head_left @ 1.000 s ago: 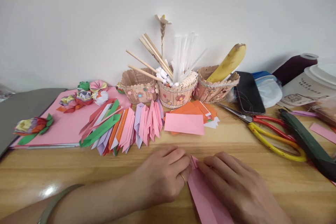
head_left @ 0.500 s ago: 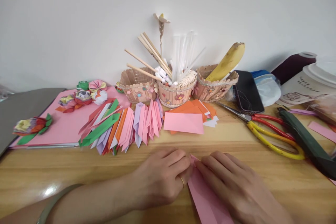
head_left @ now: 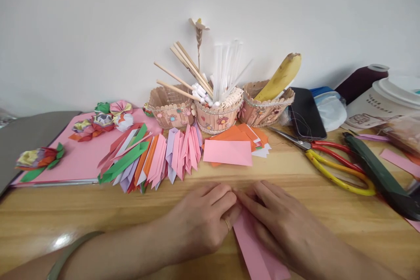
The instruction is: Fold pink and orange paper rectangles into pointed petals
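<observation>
A sheet of pink paper (head_left: 251, 245) with a lengthwise crease lies on the wooden table under my hands, its far end hidden by fingers. My left hand (head_left: 210, 216), wearing a ring, is closed with its fingertips on that far end. Against it, my right hand (head_left: 278, 218) pinches the same end with thumb and index finger, the other fingers lying along the paper's right side. Just beyond my hands lies a flat pink paper rectangle (head_left: 227, 153) on top of orange paper pieces (head_left: 226, 134). To its left is a row of folded paper pieces (head_left: 157, 157) in several colours.
Three decorated baskets (head_left: 218, 118) stand by the wall, holding sticks, clear straws and a banana (head_left: 280, 78). Scissors (head_left: 341, 166), a dark green cutter (head_left: 380, 175) and a phone (head_left: 306, 113) lie at right. Paper flowers (head_left: 105, 120) rest on pink sheets (head_left: 82, 162) at left.
My right hand has slid slightly forward and left, its thumb and index finger now meeting my left fingertips and covering the paper's far tip. The view has shifted slightly.
</observation>
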### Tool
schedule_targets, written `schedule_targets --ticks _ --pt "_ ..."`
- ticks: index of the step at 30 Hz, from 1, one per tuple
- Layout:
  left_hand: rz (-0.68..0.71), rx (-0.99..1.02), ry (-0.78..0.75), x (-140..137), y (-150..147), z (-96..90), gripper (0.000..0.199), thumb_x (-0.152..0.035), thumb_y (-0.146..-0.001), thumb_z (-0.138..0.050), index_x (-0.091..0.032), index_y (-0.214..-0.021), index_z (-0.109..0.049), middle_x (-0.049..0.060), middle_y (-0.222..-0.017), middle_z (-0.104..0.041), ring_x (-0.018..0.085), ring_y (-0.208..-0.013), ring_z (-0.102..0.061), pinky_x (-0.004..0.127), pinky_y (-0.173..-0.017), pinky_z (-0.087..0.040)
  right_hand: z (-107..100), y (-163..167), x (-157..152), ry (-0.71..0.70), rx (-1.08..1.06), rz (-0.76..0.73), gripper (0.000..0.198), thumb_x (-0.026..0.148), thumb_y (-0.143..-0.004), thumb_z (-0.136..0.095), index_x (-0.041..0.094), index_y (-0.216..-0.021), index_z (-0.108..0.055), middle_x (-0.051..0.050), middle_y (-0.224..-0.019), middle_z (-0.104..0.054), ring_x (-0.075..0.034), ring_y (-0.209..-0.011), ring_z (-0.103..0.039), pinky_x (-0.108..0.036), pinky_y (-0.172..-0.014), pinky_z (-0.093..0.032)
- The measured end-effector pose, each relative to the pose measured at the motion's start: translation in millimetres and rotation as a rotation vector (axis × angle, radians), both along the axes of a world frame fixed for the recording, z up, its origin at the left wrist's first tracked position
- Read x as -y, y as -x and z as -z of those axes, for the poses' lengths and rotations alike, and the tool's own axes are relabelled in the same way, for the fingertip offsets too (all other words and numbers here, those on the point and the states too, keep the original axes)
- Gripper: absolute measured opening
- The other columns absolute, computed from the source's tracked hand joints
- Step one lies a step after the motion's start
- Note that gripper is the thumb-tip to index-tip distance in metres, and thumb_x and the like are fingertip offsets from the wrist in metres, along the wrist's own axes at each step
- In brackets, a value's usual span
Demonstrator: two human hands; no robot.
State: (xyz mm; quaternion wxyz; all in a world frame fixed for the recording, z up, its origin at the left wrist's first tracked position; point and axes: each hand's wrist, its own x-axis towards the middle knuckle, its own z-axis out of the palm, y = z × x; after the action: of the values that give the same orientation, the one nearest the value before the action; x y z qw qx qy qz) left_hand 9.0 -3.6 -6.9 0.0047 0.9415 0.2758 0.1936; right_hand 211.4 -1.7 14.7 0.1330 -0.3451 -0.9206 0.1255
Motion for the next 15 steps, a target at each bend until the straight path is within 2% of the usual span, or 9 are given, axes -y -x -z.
schedule_targets --ticks 3,6,9,11,13,15 --pt "-0.022 0.011 -0.022 1 -2 0.1 0.016 -0.015 -0.096 -0.04 -0.012 -0.096 -0.056 0.006 -0.088 -0.059 0.017 -0.089 -0.058 0.03 -0.078 -0.052 -6 -7 1 0.09 0.003 -0.018 0.028 0.009 -0.082 -0.045 0.017 -0.103 -0.06 -0.006 -0.086 -0.057 -0.02 -0.078 -0.053 -0.034 -0.067 -0.047" --pt "-0.042 0.025 -0.011 2 -2 1.4 0.016 -0.017 -0.097 -0.039 -0.013 -0.096 -0.055 0.006 -0.09 -0.06 0.017 -0.089 -0.058 0.03 -0.077 -0.052 -13 -16 1 0.112 0.015 -0.021 0.03 0.009 -0.081 -0.045 0.02 -0.103 -0.061 -0.006 -0.086 -0.057 -0.021 -0.079 -0.053 -0.036 -0.068 -0.046" --pt "-0.059 0.037 0.028 3 -2 2.3 0.018 -0.018 -0.097 -0.039 -0.015 -0.089 -0.055 0.006 -0.091 -0.06 0.018 -0.091 -0.058 0.031 -0.077 -0.052 -20 -25 -2 0.114 0.069 -0.037 0.017 0.015 -0.085 -0.049 0.023 -0.091 -0.063 -0.004 -0.08 -0.057 -0.021 -0.073 -0.053 -0.035 -0.063 -0.044" --pt "-0.074 0.047 0.048 3 -2 1.4 0.02 -0.02 -0.097 -0.038 -0.015 -0.087 -0.055 0.005 -0.09 -0.06 0.017 -0.089 -0.059 0.03 -0.076 -0.052 -24 -32 -4 0.13 0.105 -0.058 0.017 0.018 -0.087 -0.048 0.022 -0.077 -0.061 -0.002 -0.073 -0.055 -0.018 -0.066 -0.051 -0.031 -0.057 -0.041" --pt "-0.089 0.068 0.063 2 -3 -0.4 0.023 -0.021 -0.098 -0.037 -0.015 -0.085 -0.055 0.004 -0.087 -0.06 0.016 -0.085 -0.059 0.029 -0.074 -0.052 -27 -38 -4 0.185 0.11 -0.075 0.019 0.015 -0.086 -0.049 0.022 -0.07 -0.057 0.0 -0.072 -0.054 -0.016 -0.063 -0.051 -0.027 -0.053 -0.039" --pt "-0.113 0.11 0.062 -1 -3 -1.7 0.025 -0.022 -0.099 -0.036 -0.015 -0.084 -0.055 0.003 -0.082 -0.06 0.015 -0.079 -0.06 0.029 -0.071 -0.052 -29 -41 -3 0.306 0.09 -0.104 0.014 0.01 -0.08 -0.054 0.023 -0.076 -0.056 0.0 -0.083 -0.056 -0.015 -0.07 -0.054 -0.025 -0.056 -0.041"
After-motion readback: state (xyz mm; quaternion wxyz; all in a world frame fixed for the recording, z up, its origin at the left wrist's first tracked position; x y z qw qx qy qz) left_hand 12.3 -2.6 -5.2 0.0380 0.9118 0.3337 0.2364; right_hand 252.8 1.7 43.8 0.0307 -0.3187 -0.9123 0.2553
